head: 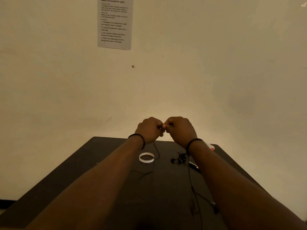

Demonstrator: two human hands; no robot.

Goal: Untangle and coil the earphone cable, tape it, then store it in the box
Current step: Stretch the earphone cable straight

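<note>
Both hands raised, fingertips together; left hand pinches cable.

left hand: raised, fingers curled, pinched against right
right hand: raised, fingers curled
forearms: extended forward, converging

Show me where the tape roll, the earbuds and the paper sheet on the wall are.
tape roll (146, 157): head view, on its white front rim.
earbuds (176, 160): head view, on the black buds.
paper sheet (115, 22): head view, on its printed middle.
</note>
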